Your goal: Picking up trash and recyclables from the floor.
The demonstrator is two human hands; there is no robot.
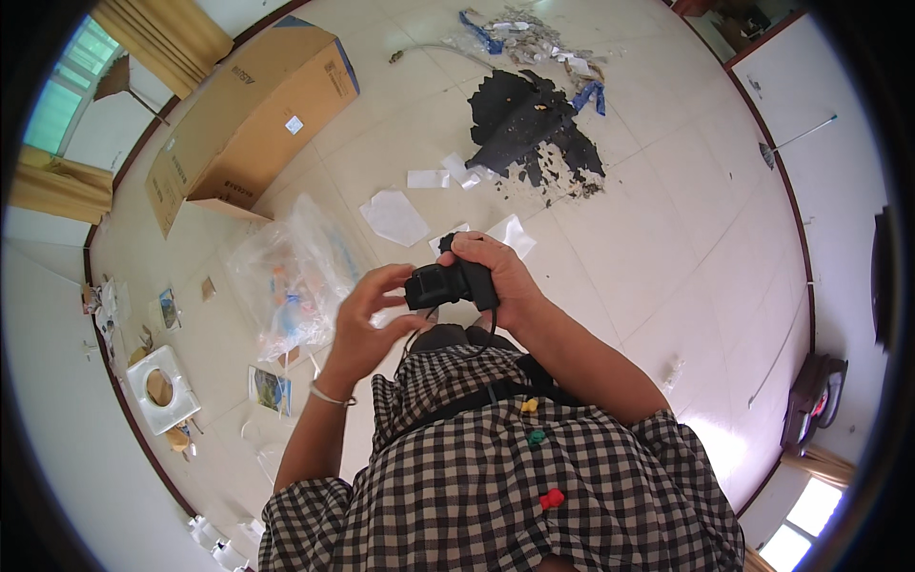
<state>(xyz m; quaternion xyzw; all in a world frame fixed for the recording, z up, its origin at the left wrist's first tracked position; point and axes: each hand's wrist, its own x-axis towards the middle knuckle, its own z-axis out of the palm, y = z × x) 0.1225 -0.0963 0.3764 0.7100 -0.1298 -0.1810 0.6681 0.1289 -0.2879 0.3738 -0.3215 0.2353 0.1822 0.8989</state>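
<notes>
A black device with a cable (436, 286), whose exact kind I cannot tell, is in front of my waist. My right hand (504, 279) grips its right part, with the thumb over the top. Fingers of my left hand (368, 318) are curved apart at the device's left side; whether the fingertips touch it is not clear. Black cables hang from the device toward my checked shirt (457, 465). On the floor beyond the hands lie white sheets (394, 217) and a torn black sheet (522, 121) with crumbled bits around it.
A large cardboard box (264, 121) lies at the upper left. Nearer are a clear plastic bag (286, 272) with things inside, a white foam piece with a round hole (182, 386) and a colourful printed sheet (270, 391). Scraps and blue strips (482, 32) lie at the top.
</notes>
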